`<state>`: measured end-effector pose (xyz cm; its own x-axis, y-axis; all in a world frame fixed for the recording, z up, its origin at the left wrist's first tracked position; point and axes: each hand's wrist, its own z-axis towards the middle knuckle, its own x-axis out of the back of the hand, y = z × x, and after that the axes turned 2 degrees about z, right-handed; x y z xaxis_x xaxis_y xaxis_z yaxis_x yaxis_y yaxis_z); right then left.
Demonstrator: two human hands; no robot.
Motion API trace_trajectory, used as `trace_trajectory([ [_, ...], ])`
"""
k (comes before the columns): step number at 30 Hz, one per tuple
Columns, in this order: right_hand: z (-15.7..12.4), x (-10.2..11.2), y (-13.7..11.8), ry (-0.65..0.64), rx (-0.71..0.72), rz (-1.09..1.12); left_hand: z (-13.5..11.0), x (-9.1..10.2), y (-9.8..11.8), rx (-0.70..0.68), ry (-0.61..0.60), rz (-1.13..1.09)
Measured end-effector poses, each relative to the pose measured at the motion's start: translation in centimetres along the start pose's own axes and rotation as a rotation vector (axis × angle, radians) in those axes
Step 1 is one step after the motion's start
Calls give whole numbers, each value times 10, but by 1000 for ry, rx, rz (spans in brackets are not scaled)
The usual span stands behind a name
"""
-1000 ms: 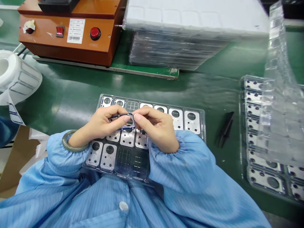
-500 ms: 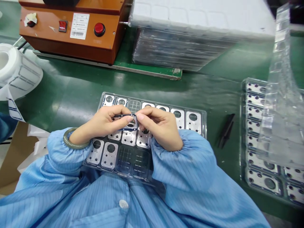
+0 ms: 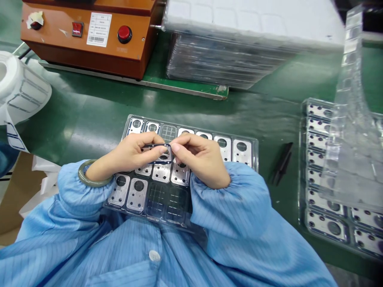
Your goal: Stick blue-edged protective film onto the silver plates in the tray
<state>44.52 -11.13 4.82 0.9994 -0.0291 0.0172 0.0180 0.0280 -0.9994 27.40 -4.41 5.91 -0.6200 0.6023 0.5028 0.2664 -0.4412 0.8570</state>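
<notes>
Bench: I'm looking down on a green mat (image 3: pixel 74 119) with an orange control box (image 3: pixel 89 44) at the far edge, a tall stack of trays (image 3: pixel 215 59) beside it, and a label roll (image 3: pixel 20 87) off to the left.

Right-hand tray: from here, the clear tray (image 3: pixel 303 171) holds rows of metal plates (image 3: pixel 333 228), partly behind a lifted clear plastic sheet (image 3: pixel 350 139).

Near tray: the clear tray (image 3: pixel 256 155) in front of the person holds metal plates (image 3: pixel 241 152) in most visible pockets. I see three pockets without plates (image 3: pixel 168 132), two of them in the front row. Both hands hide some pockets.

Frame: the dark rectangular frame (image 3: pixel 157 153) is held just above the tray's middle, between the two hands. I can't tell whether any plate already carries one.

Left hand (image 3: pixel 128 153): its fingers (image 3: pixel 149 139) are closed on the frame's left side.

Right hand (image 3: pixel 200 161): its fingertips (image 3: pixel 176 146) are pinching the frame's right edge.

Nearby: black tweezers (image 3: pixel 281 163) lie untouched on the mat.
</notes>
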Motion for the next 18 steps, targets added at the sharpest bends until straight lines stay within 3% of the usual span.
trace_trajectory([
  [18, 2, 2, 6, -65, -92, -40, -1, 0, -6, 26, -72, 46],
])
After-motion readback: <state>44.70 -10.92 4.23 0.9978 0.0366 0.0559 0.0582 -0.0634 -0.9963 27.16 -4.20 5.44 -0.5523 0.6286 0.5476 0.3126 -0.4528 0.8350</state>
